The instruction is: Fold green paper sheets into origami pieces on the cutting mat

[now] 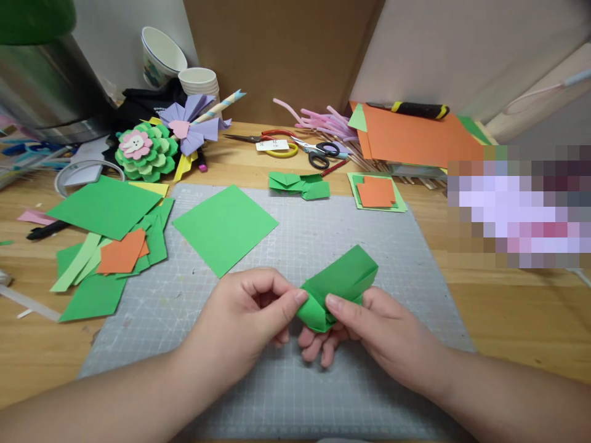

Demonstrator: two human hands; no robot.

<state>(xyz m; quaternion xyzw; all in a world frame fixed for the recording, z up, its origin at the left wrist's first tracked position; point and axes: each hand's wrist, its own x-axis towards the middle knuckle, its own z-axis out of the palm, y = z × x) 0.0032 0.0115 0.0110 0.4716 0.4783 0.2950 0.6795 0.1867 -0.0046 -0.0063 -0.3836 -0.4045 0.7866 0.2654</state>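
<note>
A partly folded green paper [344,274] is held between both hands above the grey cutting mat [392,394]. My left hand [258,307] pinches its left corner between thumb and index finger. On the paper's lower right side, my right hand [369,326] has its thumb on top and its fingers underneath. A flat green square [226,229] lies on the mat behind my left hand. Farther back are small folded green pieces [299,186]. The underside of the held paper is hidden.
Green, orange and light green papers [113,206] are heaped at the left. Scissors [318,157] and pink stems [330,123] lie at the back. Orange sheets [415,138] carry a cutter at the back right. A paper flower [148,154] stands back left.
</note>
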